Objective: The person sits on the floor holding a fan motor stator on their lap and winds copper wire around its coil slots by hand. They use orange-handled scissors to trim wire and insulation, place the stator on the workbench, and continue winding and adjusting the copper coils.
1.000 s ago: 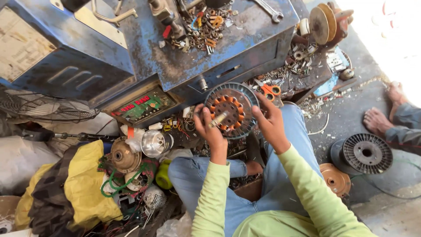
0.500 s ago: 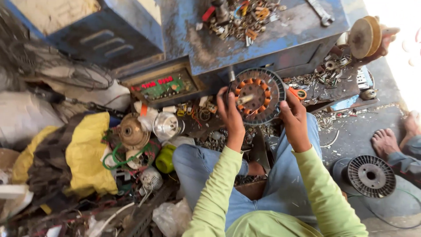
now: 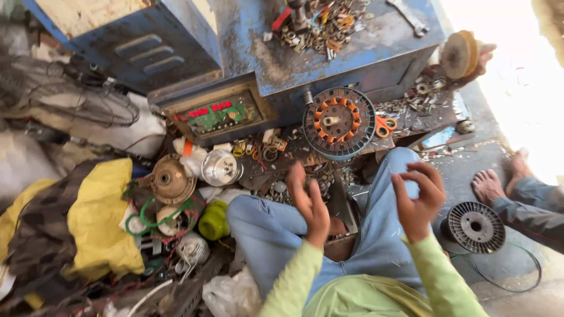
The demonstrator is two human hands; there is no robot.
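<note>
A person in a light green top and blue jeans sits on the floor in front of a worn blue metal surface [image 3: 352, 47]. One round motor coil [image 3: 339, 123], a grey ring with orange-wrapped copper windings, leans upright against the surface's front edge, just above the person's knees. Both hands are raised, apart from the coil and holding nothing: the left hand [image 3: 308, 202] has its fingers spread loosely wide, the right hand [image 3: 418, 196] has its fingers curled halfway in. One pair of orange-handled scissors [image 3: 385, 125] lies just beside the coil's right edge. One wrench [image 3: 409, 16] rests near the surface's far right corner, next to one heap of small screws and scraps [image 3: 314, 26]. A second round ribbed coil core [image 3: 473, 227] lies on the floor by the right hand. Another person's two bare feet [image 3: 499, 176] are at the right. Below the surface's front left corner sits one rectangular panel holding a green circuit board [image 3: 218, 114] with red markings. One yellow cloth bag [image 3: 100, 217] lies at the left.
</note>
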